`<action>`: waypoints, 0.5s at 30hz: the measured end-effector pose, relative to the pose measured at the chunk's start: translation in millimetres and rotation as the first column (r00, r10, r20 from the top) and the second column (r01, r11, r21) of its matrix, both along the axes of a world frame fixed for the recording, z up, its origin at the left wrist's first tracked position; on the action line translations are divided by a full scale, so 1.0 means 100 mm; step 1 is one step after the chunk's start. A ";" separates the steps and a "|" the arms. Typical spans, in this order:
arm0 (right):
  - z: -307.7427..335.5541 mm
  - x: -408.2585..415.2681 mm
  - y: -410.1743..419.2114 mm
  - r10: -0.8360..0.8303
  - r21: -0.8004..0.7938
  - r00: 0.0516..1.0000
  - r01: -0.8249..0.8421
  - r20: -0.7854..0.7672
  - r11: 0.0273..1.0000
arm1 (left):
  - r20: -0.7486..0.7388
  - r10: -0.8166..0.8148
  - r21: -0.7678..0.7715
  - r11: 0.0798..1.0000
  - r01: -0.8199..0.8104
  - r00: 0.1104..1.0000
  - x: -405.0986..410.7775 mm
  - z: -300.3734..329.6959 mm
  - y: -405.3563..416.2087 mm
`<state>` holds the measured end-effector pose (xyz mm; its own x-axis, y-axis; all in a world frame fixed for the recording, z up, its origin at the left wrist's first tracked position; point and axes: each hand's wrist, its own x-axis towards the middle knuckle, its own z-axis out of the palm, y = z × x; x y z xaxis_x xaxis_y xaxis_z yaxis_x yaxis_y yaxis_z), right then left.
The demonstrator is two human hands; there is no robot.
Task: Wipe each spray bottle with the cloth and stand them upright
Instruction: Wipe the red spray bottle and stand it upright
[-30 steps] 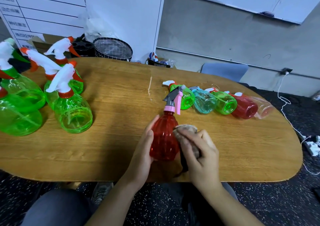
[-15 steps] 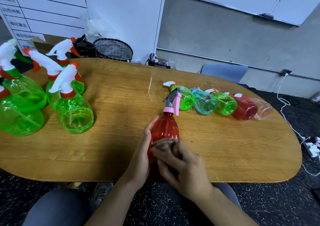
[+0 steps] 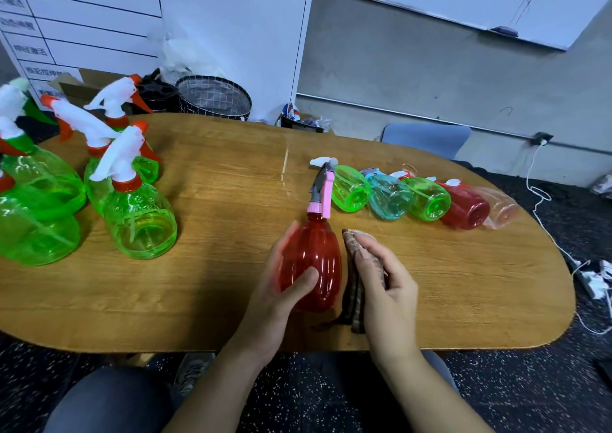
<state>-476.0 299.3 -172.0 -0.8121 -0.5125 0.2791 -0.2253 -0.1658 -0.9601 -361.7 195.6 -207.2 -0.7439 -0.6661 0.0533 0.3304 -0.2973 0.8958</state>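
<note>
A red spray bottle (image 3: 319, 260) with a pink and grey trigger head stands near the front edge of the wooden table (image 3: 215, 207). My left hand (image 3: 281, 287) grips its body, thumb across the front. My right hand (image 3: 384, 280) holds a brown cloth (image 3: 354, 296) just right of the bottle, beside its wall. Behind, a row of several small bottles lies on its side: green (image 3: 351, 189), teal (image 3: 389, 199), green (image 3: 429, 199), red (image 3: 465, 209) and pale pink (image 3: 501, 209). Several large green bottles (image 3: 139, 220) with white heads stand upright at the left.
A mesh basket (image 3: 213, 96) and a dark holder sit behind the table's far edge, beside a white board. A blue chair back (image 3: 427, 139) stands at the far right side. Cables and a power strip (image 3: 592, 277) lie on the floor at the right.
My right hand with the cloth has come off the front of the red bottle and moved to its right side. The bottle's front now shows, with my left thumb across it.
</note>
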 end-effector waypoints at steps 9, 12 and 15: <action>-0.09 0.07 0.01 0.014 0.036 0.995 -0.011 -0.100 0.999 | 0.005 0.001 -0.042 0.999 -0.001 1.000 -0.03 -0.09 0.02; 0.07 -0.04 -0.06 -0.009 0.017 0.974 0.013 -0.225 1.000 | -0.001 0.003 -0.011 1.000 -0.003 1.000 -0.06 -0.11 0.01; 0.23 -0.13 -0.17 0.075 0.119 0.916 -0.029 -0.395 0.992 | 0.004 -0.003 -0.039 0.999 0.003 1.000 -0.06 -0.12 0.02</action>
